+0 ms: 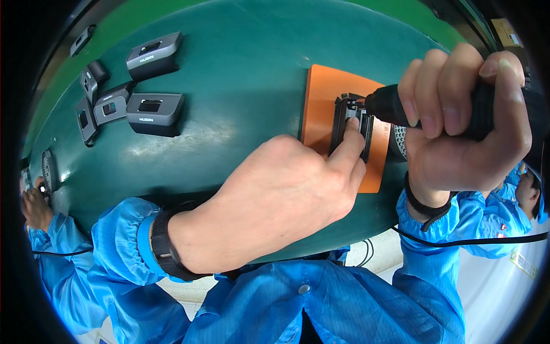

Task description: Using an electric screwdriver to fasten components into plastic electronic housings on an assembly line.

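A black rectangular housing (339, 129) with a small silvery piece inside lies on an orange fixture block (322, 86), at the right of the table. My left hand (292, 192) reaches across from the lower left, its index fingertip pressing on the inside of the housing and the other fingers curled. Its thumb is hidden. My right hand (461, 117) is wrapped round a black electric screwdriver (389, 106), held tilted almost level. The screwdriver's tip meets the far end of the housing, close to my left fingertip.
Several grey-and-black covers (154, 112) with square openings lie at the far left of the green table (240, 80). Behind my right wrist stands a perforated metal object (398, 140). A black cable (470, 242) runs at right. Another person's hand (37, 209) works at the left edge; another person sits at right.
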Demonstrator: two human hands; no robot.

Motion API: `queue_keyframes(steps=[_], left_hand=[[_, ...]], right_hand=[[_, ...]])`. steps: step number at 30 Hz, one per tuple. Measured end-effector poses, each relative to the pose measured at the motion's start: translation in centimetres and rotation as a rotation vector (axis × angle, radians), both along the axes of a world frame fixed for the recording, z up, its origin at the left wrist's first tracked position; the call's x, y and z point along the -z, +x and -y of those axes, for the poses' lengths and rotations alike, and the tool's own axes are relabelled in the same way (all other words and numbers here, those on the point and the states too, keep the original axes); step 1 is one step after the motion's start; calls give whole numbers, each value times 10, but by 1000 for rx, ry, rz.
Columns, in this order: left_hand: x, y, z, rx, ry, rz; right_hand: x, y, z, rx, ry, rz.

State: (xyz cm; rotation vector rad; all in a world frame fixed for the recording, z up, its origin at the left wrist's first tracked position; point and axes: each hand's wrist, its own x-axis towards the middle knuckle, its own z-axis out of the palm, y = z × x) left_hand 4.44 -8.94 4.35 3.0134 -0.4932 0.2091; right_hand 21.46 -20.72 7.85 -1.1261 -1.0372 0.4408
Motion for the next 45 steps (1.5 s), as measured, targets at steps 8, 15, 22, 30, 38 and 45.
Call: queue_keyframes(steps=[8, 15, 22, 30, 38, 45], left_hand=[[-4, 5, 3, 6, -82, 22], [-6, 7, 3, 30, -107, 50], [-3, 8, 5, 17, -97, 60], [-4, 6, 6, 25, -85, 81], [-4, 6, 1, 27, -109, 32], [4, 17, 11, -17, -208, 87]], right_hand=[[6, -3, 2, -1, 41, -17], [3, -4, 6, 70, 49, 43], [-2, 3, 7, 8, 72, 20], [-1, 0, 9, 10, 87, 7], [3, -5, 1, 13, 120, -37], [-13, 18, 32, 43, 235, -94]])
